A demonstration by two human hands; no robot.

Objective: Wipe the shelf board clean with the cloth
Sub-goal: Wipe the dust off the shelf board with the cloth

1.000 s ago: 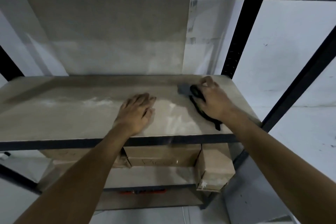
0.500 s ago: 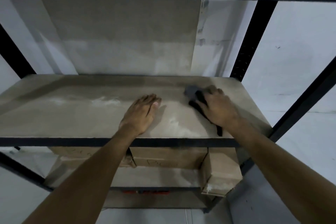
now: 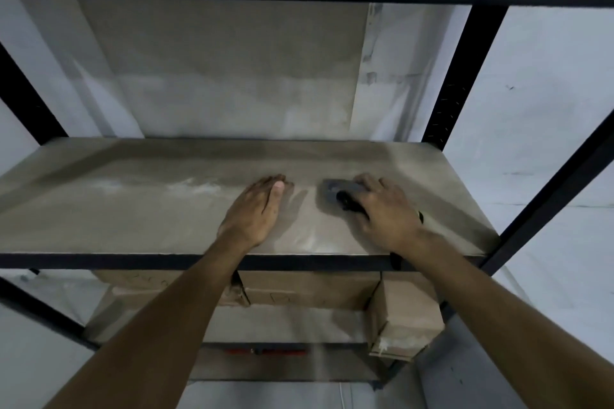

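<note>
From the head camera, both bare forearms reach forward over the front edge of the shelf board (image 3: 139, 209), a dull brown panel set in a black metal rack. The left hand (image 3: 254, 209) lies flat and relaxed on the board, palm down, fingers together and stretched away from the person, grasping nothing. Just to its right, with a narrow strip of bare board between them, the right hand (image 3: 387, 211) presses down on the dark cloth (image 3: 339, 191), fingers curled over it so that only the cloth's far left part shows beyond the fingertips; a dark strip of it also hangs over the board's front edge beside the right wrist. To the left of the left hand, pale dusty streaks mark the board. Below both forearms, cardboard boxes (image 3: 403, 312) sit on the lower shelf, under the right hand's side.
</note>
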